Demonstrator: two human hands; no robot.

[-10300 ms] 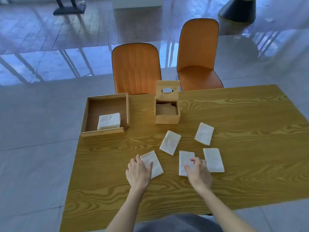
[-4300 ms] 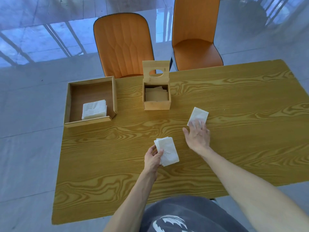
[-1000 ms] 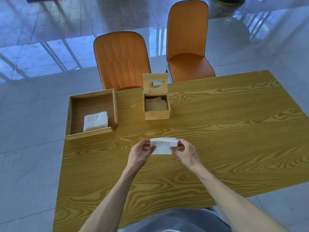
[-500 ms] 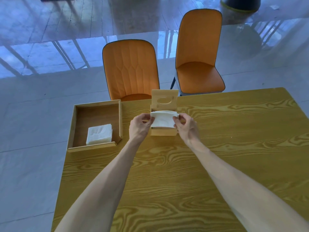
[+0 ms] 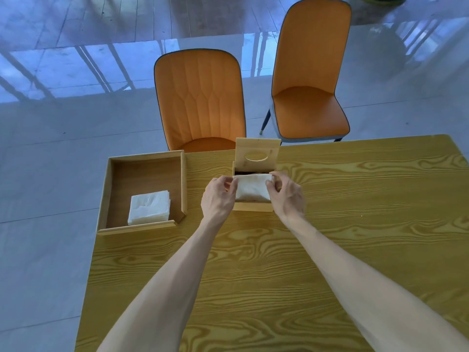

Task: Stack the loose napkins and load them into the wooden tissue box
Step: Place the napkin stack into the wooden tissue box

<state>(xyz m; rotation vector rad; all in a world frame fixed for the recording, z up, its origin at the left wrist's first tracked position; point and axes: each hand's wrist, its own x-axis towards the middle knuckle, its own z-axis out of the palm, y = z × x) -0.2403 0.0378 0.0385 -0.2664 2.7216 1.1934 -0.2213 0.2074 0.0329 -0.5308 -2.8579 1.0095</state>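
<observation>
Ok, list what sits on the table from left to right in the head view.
Wooden tray holding a napkin pile → left hand → napkin stack going into the wooden tissue box → right hand.

napkins (image 5: 252, 186): the five I had lying loose on the bench are now one stack.
stack position: carried from mid-bench, now lowered into the open wooden tissue box (image 5: 252, 206).
my hands: left hand (image 5: 218, 196) and right hand (image 5: 288, 196) moved forward, pinching the stack's ends.
</observation>
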